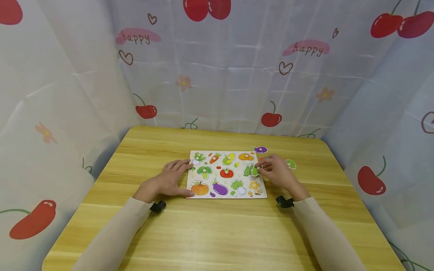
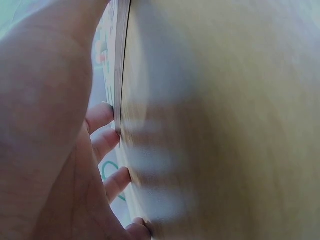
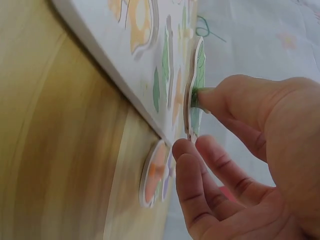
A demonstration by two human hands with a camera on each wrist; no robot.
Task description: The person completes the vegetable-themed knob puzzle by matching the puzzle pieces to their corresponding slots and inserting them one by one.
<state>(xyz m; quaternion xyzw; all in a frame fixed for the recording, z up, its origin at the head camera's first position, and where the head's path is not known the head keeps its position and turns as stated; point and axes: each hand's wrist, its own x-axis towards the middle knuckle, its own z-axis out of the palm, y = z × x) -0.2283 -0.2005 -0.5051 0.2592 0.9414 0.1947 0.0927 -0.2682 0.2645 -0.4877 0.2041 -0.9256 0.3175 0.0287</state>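
Observation:
A wooden vegetable puzzle board (image 1: 222, 196) lies on the table, with pictures of a pumpkin, tomato, corn and others. My left hand (image 1: 169, 180) rests at its left edge, fingers spread and the thumb by the pumpkin (image 1: 200, 189). In the left wrist view the fingertips (image 2: 106, 142) touch the board's side. With thumb and fingers, my right hand (image 1: 278, 172) pinches a green vegetable puzzle piece (image 3: 201, 65) by its small knob. The piece is held upright at a tilt over the green picture at the board's right side.
Beyond the board's right corner lie an eggplant piece (image 1: 261, 149) and a green leafy piece (image 1: 291, 164). An orange piece (image 3: 152, 175) lies beside the board, partly behind the right hand in the head view. Curtains with cherry prints (image 1: 217, 75) surround the wooden table (image 1: 217, 233).

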